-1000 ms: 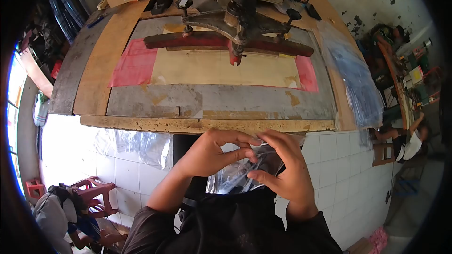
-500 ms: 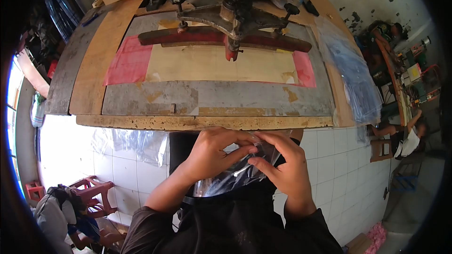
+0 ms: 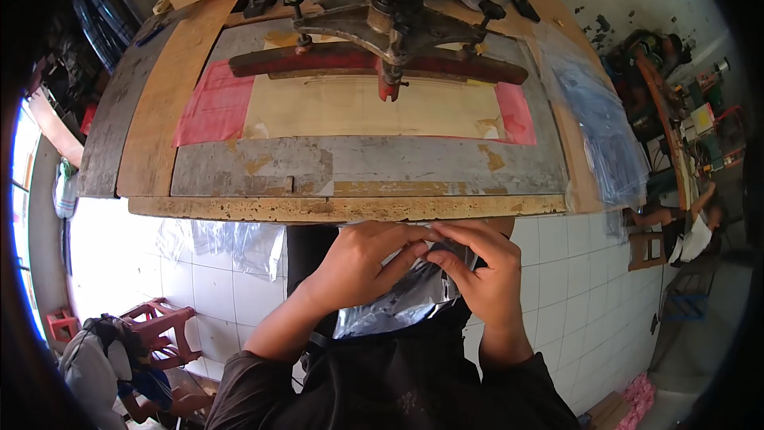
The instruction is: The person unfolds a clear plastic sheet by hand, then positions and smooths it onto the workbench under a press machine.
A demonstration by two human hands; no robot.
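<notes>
The grip of the left hand [image 3: 358,263], at the lower centre of the frame, is drawn in to a pinch, with thumb and forefinger coming together on a clear plastic film [image 3: 390,314] near its upper edge. Immediately to the right of those fingertips, the film spans the small gap between the two hands; the rest of it drops beneath the left palm toward the bottom of the frame, creased and shiny, just in front of the dark clothing [image 3: 382,374]. It looks thin, so it should weigh almost nothing, bend at the slightest push and slide easily against bare skin. A fingertip pinch on the upper edge, with one hand at each side, seems the surest hold, since pressing on the loose middle would probably only wrinkle it; a hard tug on one spot might stretch or split it. Farther right, the grip of the right hand [image 3: 485,275] curls over the film's right part, thumb and forefinger bent toward the left hand's fingertips; whether they clamp it or merely rest against it, I cannot tell. Both hands and the film sit just below the front edge of the tabletop [image 3: 350,209], which runs across the middle of the frame.
</notes>
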